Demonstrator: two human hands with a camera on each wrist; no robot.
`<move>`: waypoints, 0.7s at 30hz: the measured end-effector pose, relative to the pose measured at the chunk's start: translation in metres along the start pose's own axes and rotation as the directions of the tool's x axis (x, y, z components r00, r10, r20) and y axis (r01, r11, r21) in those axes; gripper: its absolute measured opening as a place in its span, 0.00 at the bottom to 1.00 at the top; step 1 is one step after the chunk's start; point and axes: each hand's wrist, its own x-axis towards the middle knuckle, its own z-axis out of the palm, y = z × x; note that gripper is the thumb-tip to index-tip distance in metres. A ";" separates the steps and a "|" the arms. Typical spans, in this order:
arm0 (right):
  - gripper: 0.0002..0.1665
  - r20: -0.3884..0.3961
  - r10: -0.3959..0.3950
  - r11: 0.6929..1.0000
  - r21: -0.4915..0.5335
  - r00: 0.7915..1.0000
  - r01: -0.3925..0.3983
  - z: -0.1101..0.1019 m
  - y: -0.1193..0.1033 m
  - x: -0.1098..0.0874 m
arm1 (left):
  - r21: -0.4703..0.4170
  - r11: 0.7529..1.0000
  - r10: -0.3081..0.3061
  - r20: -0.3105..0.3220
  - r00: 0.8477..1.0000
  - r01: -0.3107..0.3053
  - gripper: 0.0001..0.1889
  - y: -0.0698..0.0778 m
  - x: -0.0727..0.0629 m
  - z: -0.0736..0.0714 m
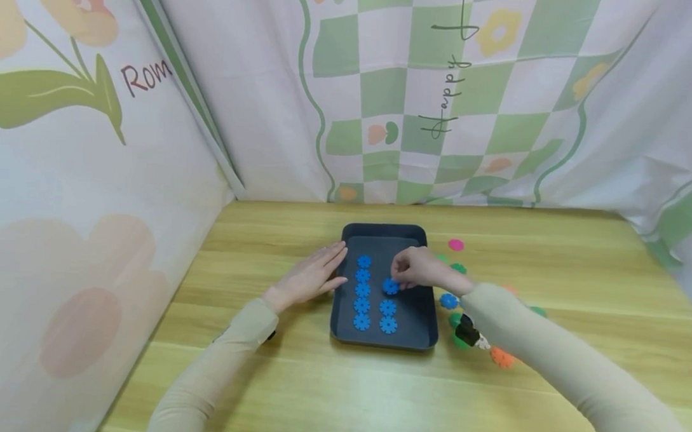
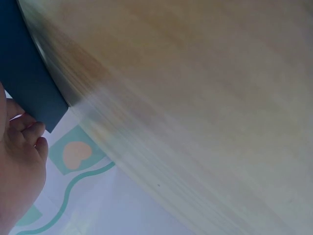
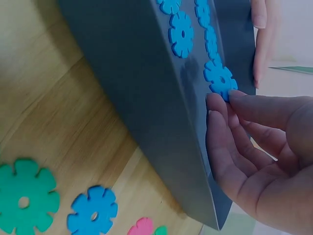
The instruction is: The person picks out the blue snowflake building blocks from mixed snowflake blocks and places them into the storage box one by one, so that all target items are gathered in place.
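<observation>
A dark grey tray (image 1: 410,333) lies on the wooden table. Inside it, several blue notched plastic discs (image 1: 363,290) form a column on the left, with two more blue discs (image 1: 388,308) in a second column. My right hand (image 1: 415,268) pinches a blue notched disc (image 1: 390,286) between thumb and fingertips, above those two; the right wrist view shows the pinched disc (image 3: 221,80) tilted at its edge. My left hand (image 1: 315,271) rests on the tray's left rim, fingers extended along it. In the left wrist view the left hand (image 2: 24,156) touches the dark tray wall (image 2: 29,68).
Right of the tray lie loose notched discs: blue (image 1: 448,301), orange (image 1: 502,357), pink (image 1: 456,244) and several green ones, some partly hidden under the right forearm. A printed curtain (image 1: 281,112) hangs behind the table (image 1: 249,378) and on its left.
</observation>
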 end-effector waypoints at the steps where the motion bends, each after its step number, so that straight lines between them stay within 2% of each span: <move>1: 0.06 0.003 0.001 1.000 0.000 1.000 -0.001 0.001 -0.001 0.001 | 0.000 1.000 0.001 -0.003 1.000 -0.001 0.37 0.000 0.000 0.000; 21: 0.06 0.061 0.096 0.995 0.001 0.994 -0.096 0.010 -0.003 0.012 | 0.008 1.000 0.003 -0.009 1.000 -0.003 0.37 0.000 0.000 0.001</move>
